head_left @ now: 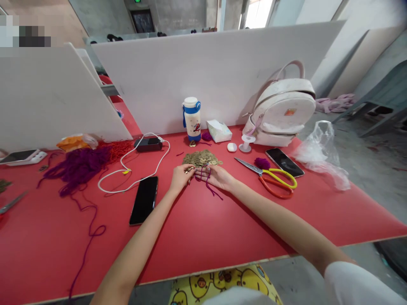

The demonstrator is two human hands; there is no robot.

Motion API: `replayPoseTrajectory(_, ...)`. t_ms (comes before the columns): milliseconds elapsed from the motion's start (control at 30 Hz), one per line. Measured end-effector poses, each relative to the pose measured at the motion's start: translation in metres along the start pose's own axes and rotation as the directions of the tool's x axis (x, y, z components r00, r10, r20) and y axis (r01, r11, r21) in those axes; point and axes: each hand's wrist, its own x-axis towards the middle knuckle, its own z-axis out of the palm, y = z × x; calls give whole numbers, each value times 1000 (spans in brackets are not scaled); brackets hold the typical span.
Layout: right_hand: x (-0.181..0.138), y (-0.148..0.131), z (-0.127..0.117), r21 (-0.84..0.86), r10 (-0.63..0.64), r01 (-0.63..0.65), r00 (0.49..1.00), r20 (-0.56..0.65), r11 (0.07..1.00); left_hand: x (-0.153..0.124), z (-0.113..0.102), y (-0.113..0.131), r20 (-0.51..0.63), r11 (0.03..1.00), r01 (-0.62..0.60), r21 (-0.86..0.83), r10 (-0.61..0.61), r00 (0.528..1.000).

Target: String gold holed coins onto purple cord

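My left hand (180, 176) and my right hand (216, 176) meet over the red table (197, 228), just in front of a pile of small brass coins (200, 158). The left fingers pinch a small brass coin (189, 170). The right fingers are curled around a short purple cord (208, 183), whose loose end trails onto the table toward me. The two hands almost touch at the fingertips.
A black phone (144, 199) lies left of my hands, with a white cable (127, 171) and black power bank (148, 144). Purple and red yarn (81, 165) lies at left. Scissors (274, 180), a second phone (284, 162), a bottle (192, 119), tissues (218, 130) and a white backpack (281, 111) stand behind and right.
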Motion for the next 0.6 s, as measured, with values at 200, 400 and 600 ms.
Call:
replayPoseTrajectory(200,-29,11,9,-179,-182,178,983,-4,968,-20,0,4,14,998,-19,-64,20,1000)
replayPoseTrajectory(400,-86,12,5,-407,-280,218,955,-98,887,-70,6,8,188,990,38,-138,-12,982)
replayPoseTrajectory(600,-135,-19,5,-725,-423,265,905,-41,636,-92,6,25,288,991,-128,27,115,951)
